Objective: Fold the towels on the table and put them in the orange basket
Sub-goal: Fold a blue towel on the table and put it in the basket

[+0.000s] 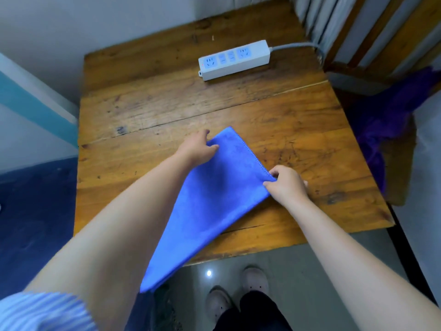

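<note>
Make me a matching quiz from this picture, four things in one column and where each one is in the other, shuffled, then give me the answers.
Things:
1. blue towel
2. power strip
3. purple cloth
4. shoes

Places:
A. on the floor under the table's near edge
B. at the far side of the wooden table
C. off the table's right side, on the chair
D. held at two corners by the left hand and right hand, hanging over the near edge

Pairs: 1-D, 2-B, 3-C, 4-A
</note>
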A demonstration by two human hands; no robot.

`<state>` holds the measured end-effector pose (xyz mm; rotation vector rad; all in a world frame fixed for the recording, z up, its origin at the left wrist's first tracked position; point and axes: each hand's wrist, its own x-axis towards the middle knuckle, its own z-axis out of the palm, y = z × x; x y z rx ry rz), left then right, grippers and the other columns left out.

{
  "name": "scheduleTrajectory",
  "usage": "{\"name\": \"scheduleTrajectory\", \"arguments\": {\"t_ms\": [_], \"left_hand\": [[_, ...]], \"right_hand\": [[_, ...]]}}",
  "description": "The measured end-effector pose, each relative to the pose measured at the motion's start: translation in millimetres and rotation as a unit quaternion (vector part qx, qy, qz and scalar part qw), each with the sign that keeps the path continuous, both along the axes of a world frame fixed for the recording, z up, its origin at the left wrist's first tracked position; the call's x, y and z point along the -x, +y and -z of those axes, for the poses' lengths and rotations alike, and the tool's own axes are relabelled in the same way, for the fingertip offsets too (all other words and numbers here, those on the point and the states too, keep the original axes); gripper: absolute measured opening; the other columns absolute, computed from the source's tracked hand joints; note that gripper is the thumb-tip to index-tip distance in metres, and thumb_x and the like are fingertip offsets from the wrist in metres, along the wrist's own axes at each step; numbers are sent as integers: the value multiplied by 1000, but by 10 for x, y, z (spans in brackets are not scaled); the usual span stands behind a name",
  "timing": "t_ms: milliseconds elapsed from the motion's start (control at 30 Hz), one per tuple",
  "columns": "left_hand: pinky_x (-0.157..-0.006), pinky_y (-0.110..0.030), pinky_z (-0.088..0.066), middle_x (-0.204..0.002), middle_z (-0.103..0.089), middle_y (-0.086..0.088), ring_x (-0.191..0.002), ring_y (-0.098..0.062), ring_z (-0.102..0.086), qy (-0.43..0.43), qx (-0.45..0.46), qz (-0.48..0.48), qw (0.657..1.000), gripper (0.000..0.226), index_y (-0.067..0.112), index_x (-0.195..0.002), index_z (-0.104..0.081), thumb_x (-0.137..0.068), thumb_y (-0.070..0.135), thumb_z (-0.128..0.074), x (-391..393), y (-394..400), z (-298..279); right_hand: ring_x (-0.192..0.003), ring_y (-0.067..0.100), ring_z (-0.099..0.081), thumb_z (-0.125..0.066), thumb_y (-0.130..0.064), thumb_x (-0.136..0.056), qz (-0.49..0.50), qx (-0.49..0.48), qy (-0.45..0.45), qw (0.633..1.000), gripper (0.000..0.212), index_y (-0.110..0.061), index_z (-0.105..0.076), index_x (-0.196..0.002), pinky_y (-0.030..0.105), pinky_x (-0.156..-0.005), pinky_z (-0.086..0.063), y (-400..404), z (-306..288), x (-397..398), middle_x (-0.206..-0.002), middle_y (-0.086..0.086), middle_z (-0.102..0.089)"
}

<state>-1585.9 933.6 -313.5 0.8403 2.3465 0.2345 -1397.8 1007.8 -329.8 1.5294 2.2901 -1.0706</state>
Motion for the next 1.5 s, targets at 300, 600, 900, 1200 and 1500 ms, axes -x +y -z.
{"name": "scheduleTrajectory", "arguments": {"t_ms": [300, 600, 900, 1200, 1500], "left_hand": [[-76, -23, -40, -119, -53, -9, -107, -25, -51, -48, -41, -17, 998, 51, 15, -132, -46, -83, -1, -44, 19, 683, 89], [-84, -30, -36, -115, -53, -22, -111, -36, -43, 209, -127, 147, 958, 43, 7, -115, -63, -79, -8, -44, 288, 514, -419], [-65, -42, -46, -84, -62, -26, -80, -48, -54, 345, -263, 221, 873, 11, -4, -76, -66, -69, -11, -60, 320, -754, -592], [-48, -33, -53, -64, -64, -16, -57, -31, -61, 311, -220, 370, 847, 13, -1, -62, -63, -62, -11, -55, 201, -1809, -402], [-41, -20, -45, -53, -58, -10, -46, -24, -56, 299, -146, 388, 860, 32, 4, -54, -61, -33, -13, -79, 43, -2148, -99]], "right_hand": [[-105, 26, -55, -59, -16, -81, -27, 14, 57, 998, 14, -17, -62, -95, 36, -93, -38, 214, 110, -40, -107, 4, -64], [-108, 29, -45, -49, -1, -79, -63, -242, 122, 960, 26, -11, -61, -100, 33, -82, -24, 437, -289, 290, -109, 10, -56], [-70, 37, -60, -56, 6, -59, -201, -421, 223, 856, 15, -1, -63, -69, 38, -68, -38, -263, -764, 242, -71, 18, -61], [-55, 30, -58, -65, 10, -44, -307, -360, 193, 860, 24, 1, -64, -66, 33, -57, -21, -1348, -468, -83, -57, 15, -56], [-49, 26, -55, -73, 12, -38, -345, -369, 123, 854, 28, -3, -63, -61, 31, -55, -18, -1792, -183, -204, -54, 11, -53]]}}
